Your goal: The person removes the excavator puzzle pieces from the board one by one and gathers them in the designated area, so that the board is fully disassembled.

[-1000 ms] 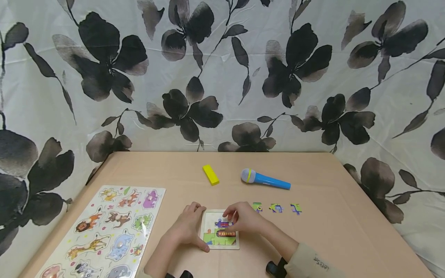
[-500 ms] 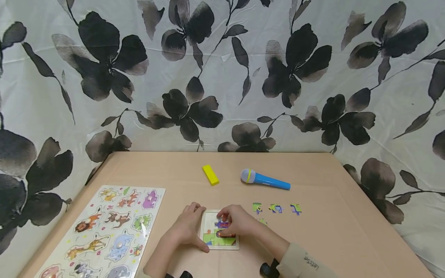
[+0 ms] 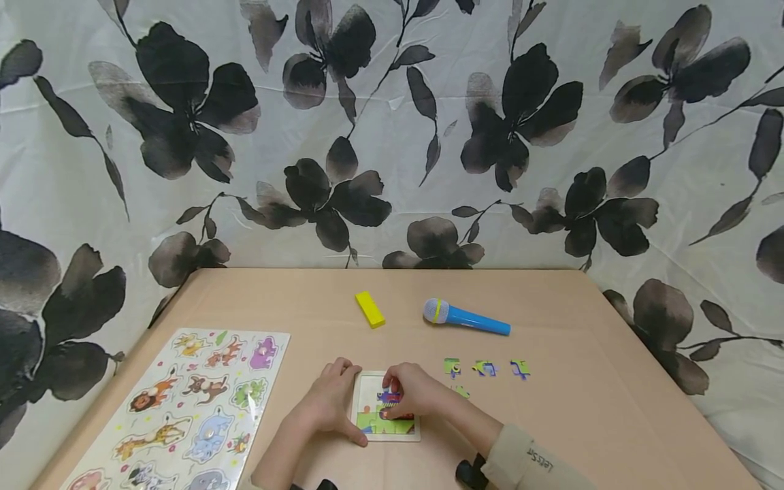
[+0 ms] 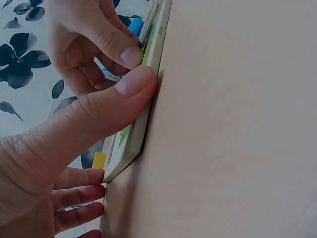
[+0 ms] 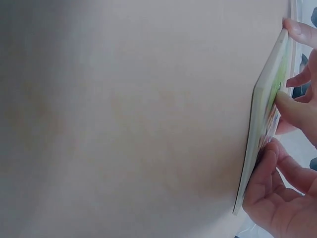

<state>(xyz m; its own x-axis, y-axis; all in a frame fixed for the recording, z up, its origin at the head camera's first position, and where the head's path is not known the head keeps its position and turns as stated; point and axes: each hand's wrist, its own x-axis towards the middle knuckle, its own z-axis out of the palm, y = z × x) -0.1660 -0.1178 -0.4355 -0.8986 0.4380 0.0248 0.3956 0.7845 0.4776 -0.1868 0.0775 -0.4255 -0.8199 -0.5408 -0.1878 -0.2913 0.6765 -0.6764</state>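
Note:
A small jigsaw puzzle board [image 3: 369,386] with a pale frame lies near the table's front; green pieces fill its lower part. My left hand [image 3: 327,403] holds it along the left side, thumb at the near corner and fingers towards the far one. In the left wrist view the thumb of my left hand [image 4: 94,111] rests on the frame's edge. Over the board, my right hand [image 3: 419,391] has its thumb and index finger around a purple-and-red puzzle piece [image 3: 388,396], which they partly cover. The right wrist view shows curled fingers of my right hand [image 5: 280,191] touching the board.
Several loose puzzle pieces [image 3: 484,368] lie right of the board. Behind stand out a yellow block [image 3: 370,309] and a blue toy microphone [image 3: 468,318]. A large animal picture board [image 3: 196,401] lies at left. A floral cloth [image 3: 392,136] hangs behind the table.
My right hand has moved slightly left and lower over the board, uncovering a loose piece on the table to its right. The left hand has stayed in place.

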